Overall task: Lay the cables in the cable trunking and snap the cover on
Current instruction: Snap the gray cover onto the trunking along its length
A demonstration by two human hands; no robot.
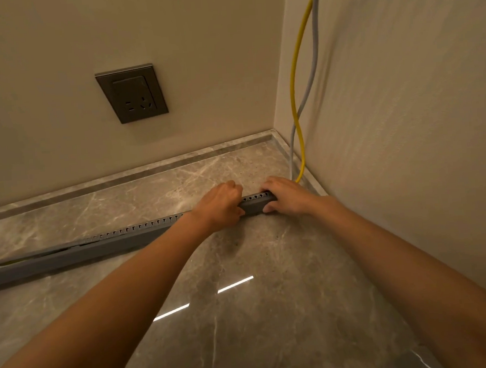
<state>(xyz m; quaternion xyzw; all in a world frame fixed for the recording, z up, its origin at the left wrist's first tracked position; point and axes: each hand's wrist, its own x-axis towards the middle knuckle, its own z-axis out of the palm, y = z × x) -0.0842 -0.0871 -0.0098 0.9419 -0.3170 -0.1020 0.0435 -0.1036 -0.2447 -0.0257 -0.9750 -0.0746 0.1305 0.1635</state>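
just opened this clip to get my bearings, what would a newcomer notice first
The left hand and right hand grip the grey cable trunking on the marble floor, close to the corner. A yellow cable and a grey cable hang down the right wall into that corner. A wall socket sits on the back wall, upper left.

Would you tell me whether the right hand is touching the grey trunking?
Touching. The head view shows the right hand gripping the trunking, thumb on its side.
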